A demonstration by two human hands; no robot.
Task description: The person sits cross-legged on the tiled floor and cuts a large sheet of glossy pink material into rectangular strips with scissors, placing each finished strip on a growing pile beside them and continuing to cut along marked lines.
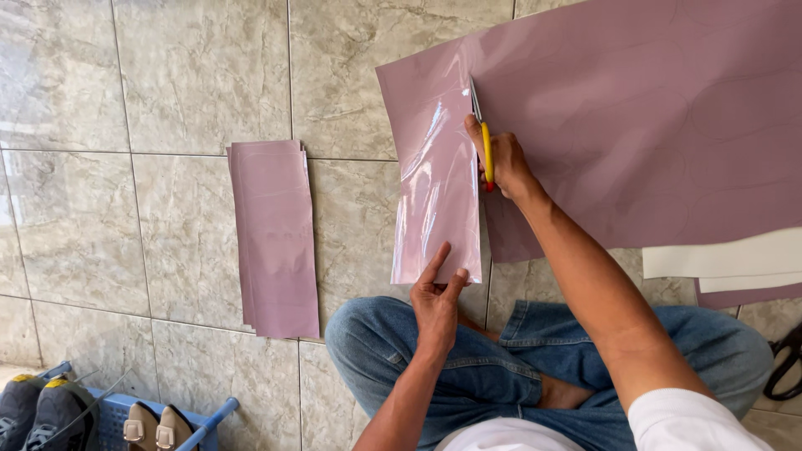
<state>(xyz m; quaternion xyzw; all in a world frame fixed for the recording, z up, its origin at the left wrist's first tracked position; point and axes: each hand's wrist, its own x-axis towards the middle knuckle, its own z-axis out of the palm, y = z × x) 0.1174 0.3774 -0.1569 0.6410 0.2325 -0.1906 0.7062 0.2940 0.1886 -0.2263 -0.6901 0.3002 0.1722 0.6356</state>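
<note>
Sheet: one large mauve glossy sheet (652,125) spread on the tiled floor (200,75); judged thin, light, floppy and slick.
Strip: one partly cut strip (439,192), attached at the top, best held at its lower edge.
Right hand (501,163): closed around yellow-handled scissors (483,134), blades in the cut.
Left hand (437,301): fingertips pinching the strip's bottom edge.
Cut strips (274,238): one stack, count unclear.
Black scissors (785,359): one pair, far right.

Glossy beige marble-patterned floor tiles (167,75) with thin grout lines reflect daylight, and a blue shoe rack (117,418) stands at the lower left.
</note>
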